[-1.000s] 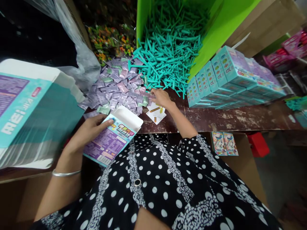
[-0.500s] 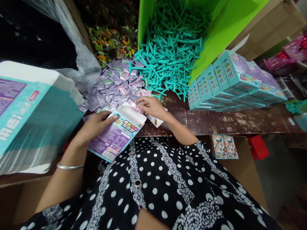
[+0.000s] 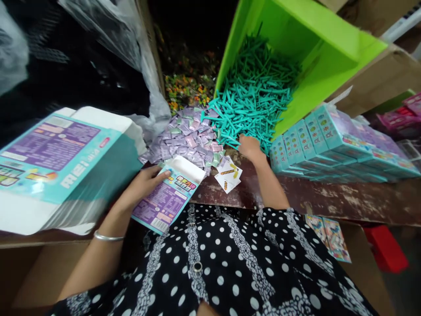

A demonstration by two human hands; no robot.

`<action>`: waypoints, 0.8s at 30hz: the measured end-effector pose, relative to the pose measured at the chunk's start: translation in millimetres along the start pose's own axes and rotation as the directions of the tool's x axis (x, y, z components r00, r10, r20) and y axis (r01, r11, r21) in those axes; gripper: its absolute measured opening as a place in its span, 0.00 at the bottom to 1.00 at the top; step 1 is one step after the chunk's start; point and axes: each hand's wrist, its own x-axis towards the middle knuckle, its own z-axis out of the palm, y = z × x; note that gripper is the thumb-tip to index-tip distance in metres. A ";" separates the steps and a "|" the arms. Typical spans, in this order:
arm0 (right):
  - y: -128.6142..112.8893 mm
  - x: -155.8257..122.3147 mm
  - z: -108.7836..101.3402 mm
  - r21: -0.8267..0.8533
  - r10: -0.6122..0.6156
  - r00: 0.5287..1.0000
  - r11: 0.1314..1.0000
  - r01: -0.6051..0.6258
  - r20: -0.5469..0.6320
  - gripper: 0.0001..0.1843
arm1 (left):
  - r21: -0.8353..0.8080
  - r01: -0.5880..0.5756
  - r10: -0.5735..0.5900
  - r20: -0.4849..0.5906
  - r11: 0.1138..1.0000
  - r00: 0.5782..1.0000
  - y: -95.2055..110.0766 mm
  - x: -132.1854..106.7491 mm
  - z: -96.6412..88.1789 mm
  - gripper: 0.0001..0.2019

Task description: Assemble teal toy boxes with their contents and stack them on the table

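Observation:
My left hand (image 3: 148,183) grips a flat purple and teal carton (image 3: 164,197) near my lap, thumb on its printed face, its white flap standing up at the top. My right hand (image 3: 250,148) reaches to the near edge of a heap of small teal plastic sticks (image 3: 250,105). Its fingertips are hidden among the sticks, so I cannot see whether they hold one. A pile of small lilac, pink and green sachets (image 3: 187,136) lies beyond the carton. White printed cards (image 3: 227,175) lie between my hands.
A lime-green bin (image 3: 315,74) on its side spills the sticks. Stacked flat cartons (image 3: 98,175) stand at left, filled teal boxes (image 3: 309,140) at right. Behind are black items in clear plastic (image 3: 98,74) and small orange-green pieces (image 3: 190,90). A red box (image 3: 384,248) sits lower right.
My right hand has left the carton's opening, where it held a pinkish sachet, and moved right to the teal sticks. My left hand keeps hold of the carton. The view has shifted.

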 end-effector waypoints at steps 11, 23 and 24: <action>-222.0 74.2 -100.1 0.488 -0.502 0.733 0.548 0.680 -0.458 0.15 | -0.060 -0.112 0.114 0.021 0.992 0.993 -17.6 10.1 5.9 0.32; -377.6 148.8 -113.9 0.226 -0.485 0.806 0.790 0.570 -0.338 0.18 | -0.051 -0.103 0.105 0.044 0.993 0.993 -18.1 9.9 10.3 0.30; -373.3 146.3 -116.7 0.204 -0.488 0.794 0.790 0.578 -0.362 0.18 | -0.061 -0.103 0.106 0.046 0.993 0.993 -17.6 9.8 10.2 0.30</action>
